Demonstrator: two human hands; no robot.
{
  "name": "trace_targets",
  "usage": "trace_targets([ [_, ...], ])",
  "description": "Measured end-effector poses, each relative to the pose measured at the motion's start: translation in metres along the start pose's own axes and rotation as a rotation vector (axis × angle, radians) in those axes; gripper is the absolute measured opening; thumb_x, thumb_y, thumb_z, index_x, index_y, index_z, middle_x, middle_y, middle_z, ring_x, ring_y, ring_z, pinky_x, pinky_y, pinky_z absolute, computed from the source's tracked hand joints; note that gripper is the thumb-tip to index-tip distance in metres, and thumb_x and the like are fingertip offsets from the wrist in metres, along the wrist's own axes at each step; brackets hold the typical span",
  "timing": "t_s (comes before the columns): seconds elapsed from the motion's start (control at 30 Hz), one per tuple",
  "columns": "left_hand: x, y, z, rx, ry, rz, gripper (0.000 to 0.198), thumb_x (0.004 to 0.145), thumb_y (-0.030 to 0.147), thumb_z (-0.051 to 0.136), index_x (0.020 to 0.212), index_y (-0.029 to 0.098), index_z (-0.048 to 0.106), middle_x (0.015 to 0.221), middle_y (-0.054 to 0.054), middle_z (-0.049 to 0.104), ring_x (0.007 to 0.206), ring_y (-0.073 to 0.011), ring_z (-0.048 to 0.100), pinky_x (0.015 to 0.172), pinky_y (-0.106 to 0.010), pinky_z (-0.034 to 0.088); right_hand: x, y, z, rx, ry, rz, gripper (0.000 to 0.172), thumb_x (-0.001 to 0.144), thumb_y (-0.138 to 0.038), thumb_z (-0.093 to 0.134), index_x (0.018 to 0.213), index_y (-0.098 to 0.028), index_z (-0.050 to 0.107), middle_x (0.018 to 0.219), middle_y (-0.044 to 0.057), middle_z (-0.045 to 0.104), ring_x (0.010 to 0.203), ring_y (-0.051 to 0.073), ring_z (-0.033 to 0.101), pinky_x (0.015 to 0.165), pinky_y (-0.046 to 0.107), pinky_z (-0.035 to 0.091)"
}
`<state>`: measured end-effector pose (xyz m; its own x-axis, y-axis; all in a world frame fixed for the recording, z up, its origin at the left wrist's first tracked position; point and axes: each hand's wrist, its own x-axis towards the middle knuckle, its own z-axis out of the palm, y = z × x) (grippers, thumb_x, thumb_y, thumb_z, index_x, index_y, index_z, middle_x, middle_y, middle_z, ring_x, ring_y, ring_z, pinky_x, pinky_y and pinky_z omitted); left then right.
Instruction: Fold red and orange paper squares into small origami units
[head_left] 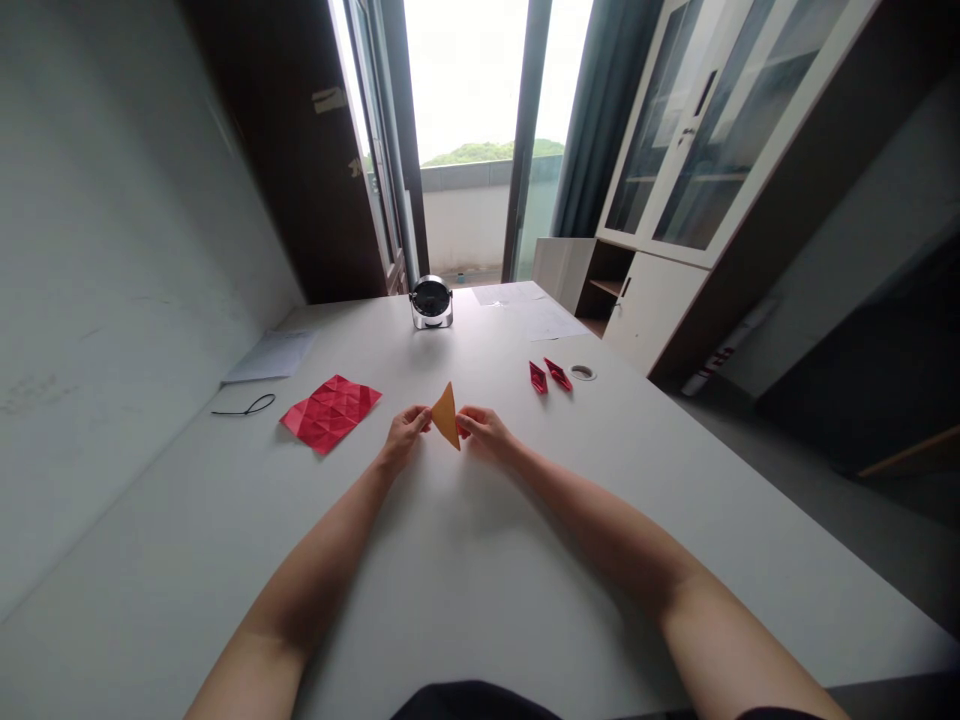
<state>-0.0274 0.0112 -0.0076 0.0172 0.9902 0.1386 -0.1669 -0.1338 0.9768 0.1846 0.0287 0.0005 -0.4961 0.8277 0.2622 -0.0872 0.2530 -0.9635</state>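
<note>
Both my hands meet over the middle of the white table (465, 560) and pinch a small folded orange paper (446, 414), a pointed shape standing on edge. My left hand (406, 433) grips its left side with closed fingers. On its right side sits my right hand (486, 432), also pinched shut on the paper. A creased red paper sheet (331, 411) lies flat to the left of my left hand. Two small folded red paper pieces (548, 376) lie to the right, beyond my right hand.
A small round black-and-silver device (431, 302) stands at the table's far middle. White sheets (271, 355) lie at far left and far right (529, 305). A black cord loop (244, 407) lies near the wall. A cable hole (583, 373) and a glass-door cabinet (690, 150) are at right.
</note>
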Motion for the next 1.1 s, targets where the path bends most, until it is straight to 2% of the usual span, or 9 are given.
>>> trace_targets([
  [0.23, -0.0013, 0.0014, 0.0034, 0.033, -0.092, -0.015, 0.035, 0.075, 0.047, 0.075, 0.088, 0.015, 0.072, 0.078, -0.004, 0.066, 0.068, -0.0132, 0.056, 0.072, -0.029, 0.044, -0.0023, -0.0040, 0.0052, 0.059, -0.038, 0.063, 0.045, 0.081, -0.060, 0.065, 0.078, -0.016, 0.065, 0.068, 0.001, 0.060, 0.062, 0.013, 0.053, 0.060, 0.025, 0.040],
  [0.43, -0.0018, 0.0012, 0.0048, 0.067, -0.069, -0.005, 0.033, 0.076, 0.047, 0.074, 0.088, 0.016, 0.072, 0.077, -0.003, 0.066, 0.067, -0.0131, 0.055, 0.068, -0.028, 0.043, -0.0016, -0.0063, 0.0050, -0.006, 0.014, -0.023, 0.044, 0.085, -0.058, 0.062, 0.077, -0.015, 0.065, 0.068, 0.002, 0.061, 0.064, 0.014, 0.055, 0.063, 0.026, 0.043],
  [0.83, -0.0012, 0.0009, 0.0051, 0.088, -0.074, 0.018, 0.033, 0.077, 0.046, 0.073, 0.088, 0.015, 0.073, 0.074, -0.003, 0.066, 0.066, -0.0134, 0.055, 0.068, -0.028, 0.044, -0.0027, -0.0095, 0.0039, -0.078, 0.047, -0.026, 0.046, 0.083, -0.062, 0.061, 0.077, -0.017, 0.064, 0.069, 0.003, 0.062, 0.067, 0.016, 0.057, 0.064, 0.027, 0.046],
  [1.1, -0.0021, 0.0025, 0.0067, 0.100, -0.062, 0.013, 0.033, 0.076, 0.046, 0.074, 0.087, 0.015, 0.072, 0.075, -0.003, 0.065, 0.066, -0.0135, 0.055, 0.068, -0.028, 0.044, -0.0023, -0.0051, 0.0044, -0.079, 0.056, -0.056, 0.044, 0.085, -0.060, 0.060, 0.076, -0.017, 0.063, 0.067, 0.002, 0.060, 0.063, 0.015, 0.054, 0.061, 0.026, 0.042],
])
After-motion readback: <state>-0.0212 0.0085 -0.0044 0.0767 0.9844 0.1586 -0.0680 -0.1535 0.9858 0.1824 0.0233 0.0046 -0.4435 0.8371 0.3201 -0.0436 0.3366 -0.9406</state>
